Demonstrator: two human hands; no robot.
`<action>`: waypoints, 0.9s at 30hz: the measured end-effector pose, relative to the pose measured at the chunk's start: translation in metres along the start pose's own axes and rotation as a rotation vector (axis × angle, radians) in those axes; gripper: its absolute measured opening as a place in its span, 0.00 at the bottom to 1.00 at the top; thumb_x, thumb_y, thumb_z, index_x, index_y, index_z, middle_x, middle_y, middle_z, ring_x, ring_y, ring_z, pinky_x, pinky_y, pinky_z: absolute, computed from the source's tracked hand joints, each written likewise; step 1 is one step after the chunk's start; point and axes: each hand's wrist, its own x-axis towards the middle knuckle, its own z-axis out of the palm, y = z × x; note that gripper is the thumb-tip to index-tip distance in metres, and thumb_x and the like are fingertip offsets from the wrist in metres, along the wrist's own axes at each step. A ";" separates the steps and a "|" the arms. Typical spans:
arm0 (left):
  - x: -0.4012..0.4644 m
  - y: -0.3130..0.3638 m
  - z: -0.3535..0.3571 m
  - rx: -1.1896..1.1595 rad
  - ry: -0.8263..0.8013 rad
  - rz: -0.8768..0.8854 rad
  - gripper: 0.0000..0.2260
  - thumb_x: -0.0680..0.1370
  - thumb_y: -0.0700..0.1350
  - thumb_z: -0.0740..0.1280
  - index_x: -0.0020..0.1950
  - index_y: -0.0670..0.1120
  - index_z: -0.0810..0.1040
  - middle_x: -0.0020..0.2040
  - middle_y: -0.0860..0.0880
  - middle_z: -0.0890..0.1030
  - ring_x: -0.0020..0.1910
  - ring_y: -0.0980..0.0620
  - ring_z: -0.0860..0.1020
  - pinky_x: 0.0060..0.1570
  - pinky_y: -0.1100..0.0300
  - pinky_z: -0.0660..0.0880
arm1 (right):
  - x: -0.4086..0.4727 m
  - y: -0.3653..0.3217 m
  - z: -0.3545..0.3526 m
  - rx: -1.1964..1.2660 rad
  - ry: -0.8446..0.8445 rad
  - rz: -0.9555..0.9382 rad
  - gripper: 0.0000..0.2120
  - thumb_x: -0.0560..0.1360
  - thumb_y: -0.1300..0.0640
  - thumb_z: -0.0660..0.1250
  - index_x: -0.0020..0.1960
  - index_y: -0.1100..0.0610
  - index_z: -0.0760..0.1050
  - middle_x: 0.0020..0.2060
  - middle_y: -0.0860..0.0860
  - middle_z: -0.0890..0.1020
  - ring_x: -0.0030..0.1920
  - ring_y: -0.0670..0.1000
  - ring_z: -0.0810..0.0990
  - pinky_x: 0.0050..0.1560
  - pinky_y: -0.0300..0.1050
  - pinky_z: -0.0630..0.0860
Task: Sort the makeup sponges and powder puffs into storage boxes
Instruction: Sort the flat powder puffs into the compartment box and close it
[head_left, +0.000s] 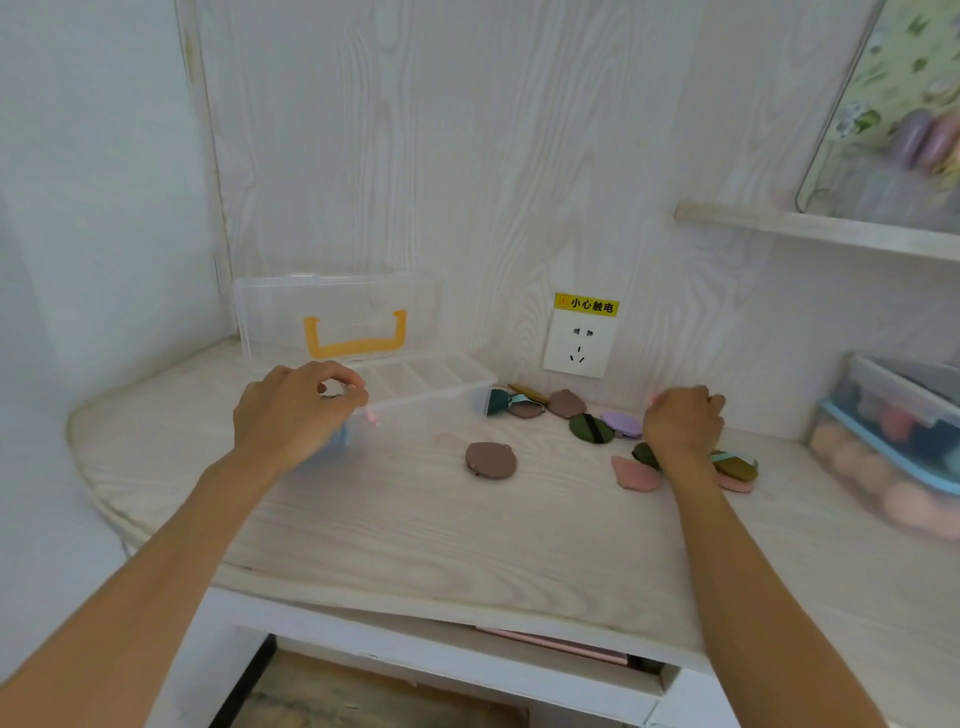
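Bare forearms reach across the pale wood-grain counter (415, 525) as I watch the feed from afar. Closest on the counter lies a brown round puff (490, 459), alone and well apart from the rest. Beyond it to the right, my view shows the right hand (683, 423) with fingers curled down among a scatter of puffs: a pink one (635, 474) and an olive one (735, 466) lie just beside the wrist, and a lilac puff (621, 423) and a dark green puff (589, 428) sit near the knuckles. Something pink peeks past the fingers, but I cannot tell whether the hand pinches it.

To the left, the left hand (298, 408) has its fingers bent at the front corner of the clear divided box (431, 382), seemingly gripping its edge. The box's compartments look bare; its lid with the yellow handle (356, 335) stands propped against the wall. More puffs lie by the box's right end, below a wall socket (579, 345). At far right sits a lidded tub (883, 441) of sponges.

My worry: the light box could slide or tip if the left hand tugs the corner, and the propped lid could drop shut.
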 end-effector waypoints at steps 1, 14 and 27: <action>0.001 -0.001 0.000 0.000 -0.003 -0.001 0.04 0.74 0.56 0.65 0.47 0.60 0.76 0.50 0.53 0.79 0.55 0.50 0.76 0.49 0.57 0.67 | -0.001 -0.009 -0.003 0.069 0.037 -0.045 0.13 0.78 0.63 0.56 0.49 0.67 0.78 0.54 0.64 0.75 0.57 0.63 0.69 0.51 0.52 0.70; 0.003 -0.006 0.003 -0.055 -0.010 0.011 0.16 0.73 0.56 0.67 0.59 0.57 0.72 0.49 0.63 0.76 0.54 0.55 0.76 0.54 0.57 0.69 | -0.112 -0.176 -0.016 0.794 -0.280 -0.603 0.12 0.77 0.50 0.64 0.51 0.53 0.84 0.44 0.50 0.86 0.43 0.47 0.82 0.41 0.33 0.72; 0.001 -0.003 0.003 -0.001 0.049 0.033 0.20 0.76 0.60 0.62 0.64 0.53 0.70 0.57 0.59 0.79 0.54 0.55 0.78 0.53 0.58 0.69 | -0.131 -0.179 0.013 0.637 -0.144 -0.712 0.15 0.73 0.41 0.67 0.43 0.50 0.84 0.40 0.47 0.77 0.48 0.47 0.69 0.48 0.40 0.67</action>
